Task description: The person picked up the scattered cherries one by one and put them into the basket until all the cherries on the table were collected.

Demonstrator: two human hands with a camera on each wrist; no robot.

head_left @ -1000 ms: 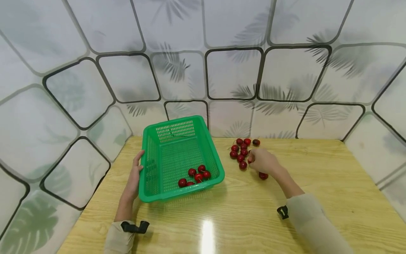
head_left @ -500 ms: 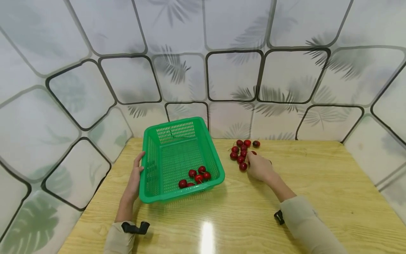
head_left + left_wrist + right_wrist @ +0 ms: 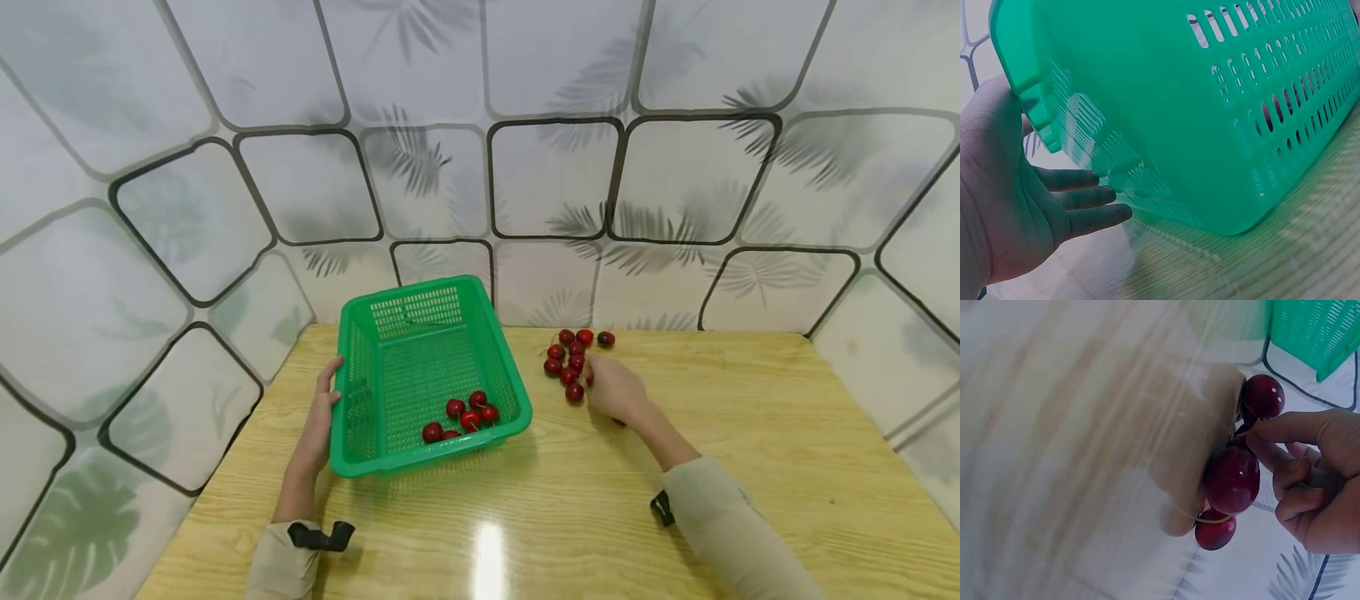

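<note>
A green plastic basket (image 3: 431, 462) stands tilted sideways on the left of the table, with several red cherries (image 3: 470, 420) in its near right corner. My left hand (image 3: 313, 425) rests against its left side; in the left wrist view three fingers (image 3: 1094, 217) lie straight toward the basket wall. My right hand (image 3: 617, 392) reaches into a loose cluster of cherries (image 3: 568, 377) right of the basket. In the right wrist view its thumb and index finger pinch at the stem end of a dark red cherry (image 3: 1232, 480). Part of the cluster is hidden behind that hand.
The wood-grain table (image 3: 555, 525) ends at a patterned wall covering (image 3: 555, 179) behind and at both sides. A single darker cherry (image 3: 606, 339) lies at the cluster's back right. Black wrist straps (image 3: 321, 537) sit on both sleeves.
My right hand has shifted slightly left, closer to the cluster. A cherry seen near its wrist earlier is now almost covered. The left hand and basket have stayed put.
</note>
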